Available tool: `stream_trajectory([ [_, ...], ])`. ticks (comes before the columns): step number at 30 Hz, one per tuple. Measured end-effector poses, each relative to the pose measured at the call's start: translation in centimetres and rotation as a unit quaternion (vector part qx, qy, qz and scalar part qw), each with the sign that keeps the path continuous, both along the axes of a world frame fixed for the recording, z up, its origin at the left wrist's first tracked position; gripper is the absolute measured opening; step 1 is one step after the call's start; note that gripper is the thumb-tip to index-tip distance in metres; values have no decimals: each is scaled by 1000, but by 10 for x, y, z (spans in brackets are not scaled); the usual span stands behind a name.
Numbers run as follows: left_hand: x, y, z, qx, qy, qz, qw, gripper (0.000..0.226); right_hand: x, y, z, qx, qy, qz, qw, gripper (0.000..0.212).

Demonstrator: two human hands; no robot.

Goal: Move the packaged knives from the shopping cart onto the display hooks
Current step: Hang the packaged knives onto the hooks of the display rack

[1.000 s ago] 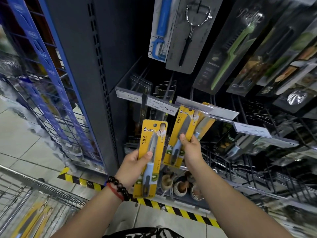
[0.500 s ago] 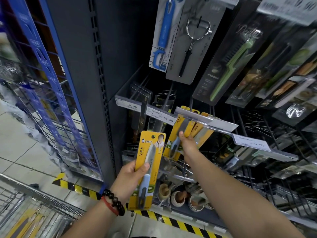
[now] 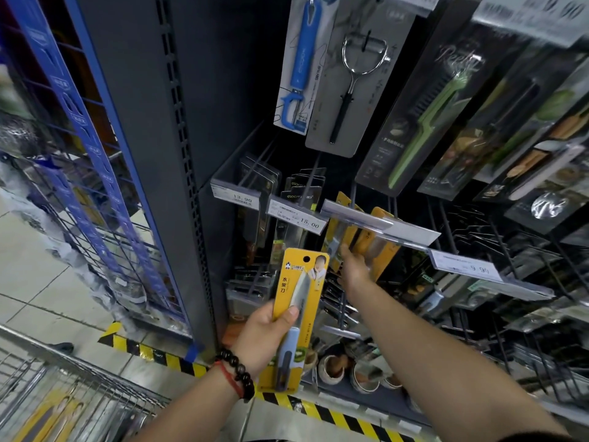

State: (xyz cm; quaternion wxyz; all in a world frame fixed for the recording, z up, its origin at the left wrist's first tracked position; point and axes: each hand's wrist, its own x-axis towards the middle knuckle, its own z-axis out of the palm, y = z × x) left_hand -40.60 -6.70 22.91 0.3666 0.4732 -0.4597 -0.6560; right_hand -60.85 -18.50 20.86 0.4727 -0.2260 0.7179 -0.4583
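Left hand pinching yellow knife pack, thumb on front, pack standing tall, hole at top. Right hand fingers loose, holding nothing, right by hung yellow packs. Hook up and right of held pack, nearer right hand. More packs down left in cart.

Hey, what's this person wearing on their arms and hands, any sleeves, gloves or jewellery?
No gloves, and both forearms are bare. The left hand has two bands at the wrist: a bracelet of dark round beads and a thin red cord beside it. The right hand and its wrist carry nothing.
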Motion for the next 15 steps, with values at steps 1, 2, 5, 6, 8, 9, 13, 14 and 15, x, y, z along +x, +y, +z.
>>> stream_trajectory([
  [1, -2, -1, -2, 5, -1, -2, 1000, 19, 3, 13, -2, -12, -11, -1, 1000, 53],
  [2, -5, -1, -4, 10, 0, -3, 1000, 18, 7, 28, -3, -20, -46, 3, 999, 48],
  [5, -11, -7, -7, 7, -12, -18, 1000, 18, 23, 74, 9, -73, -164, 40, 983, 54],
  [6, -14, -10, -8, 4, -15, -25, 1000, 20, 26, 84, 15, -88, -173, 52, 979, 53],
  [8, -19, -15, -7, 3, -22, -41, 999, 24, 30, 99, 27, -122, -160, 85, 976, 45],
  [9, -22, -17, -8, 2, -26, -50, 998, 26, 31, 104, 33, -140, -147, 99, 974, 40],
  [13, -36, -23, -11, -8, -24, -62, 998, 18, 26, 105, 39, -168, -59, 121, 977, 18],
  [14, -38, -25, -11, -9, -21, -57, 998, 17, 24, 103, 39, -167, -42, 112, 979, 17],
  [15, -40, -27, -10, -8, -19, -54, 998, 15, 22, 100, 38, -163, -26, 99, 981, 20],
])
